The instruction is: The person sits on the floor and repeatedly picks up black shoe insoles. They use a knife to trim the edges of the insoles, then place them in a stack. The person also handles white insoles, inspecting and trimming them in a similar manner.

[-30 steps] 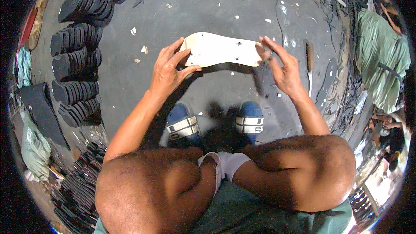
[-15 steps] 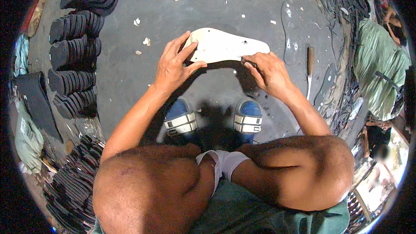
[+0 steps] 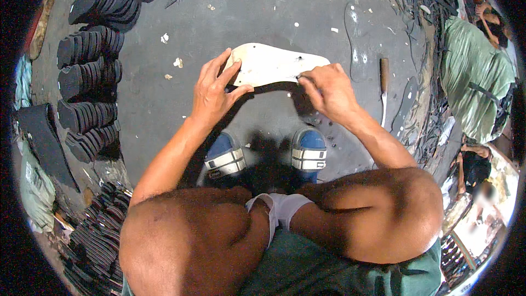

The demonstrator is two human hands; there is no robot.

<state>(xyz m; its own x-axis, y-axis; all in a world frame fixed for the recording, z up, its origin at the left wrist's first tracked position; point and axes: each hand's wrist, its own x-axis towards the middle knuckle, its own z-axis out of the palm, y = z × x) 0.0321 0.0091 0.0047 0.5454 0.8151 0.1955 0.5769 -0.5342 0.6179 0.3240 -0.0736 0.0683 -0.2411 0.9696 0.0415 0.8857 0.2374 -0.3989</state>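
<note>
A white sole-shaped template [image 3: 268, 66] with a few small dark holes lies across in front of me, its broad end to the left and its narrow end to the right. My left hand [image 3: 213, 87] grips the broad end, fingers on the top face and thumb at the near edge. Over the narrow end's near edge, my right hand [image 3: 330, 92] is closed with its fingers curled. A small dark spot shows at its fingertips; what it holds, if anything, I cannot make out. Dark shadow lies under both hands and the template.
Stacks of black sole pieces [image 3: 90, 77] line the left. A wooden-handled knife [image 3: 384, 79] lies on the dark sheet [image 3: 235, 11] at right, near a sole-shaped outline. Dark strips and a green sack [image 3: 471, 82] are at far right. My sandalled feet [image 3: 309, 151] stand close below.
The whole view has shifted slightly, with the floor things moving left and mostly down. My right fingers are more curled at the template's near edge. The left hand keeps its grip.
</note>
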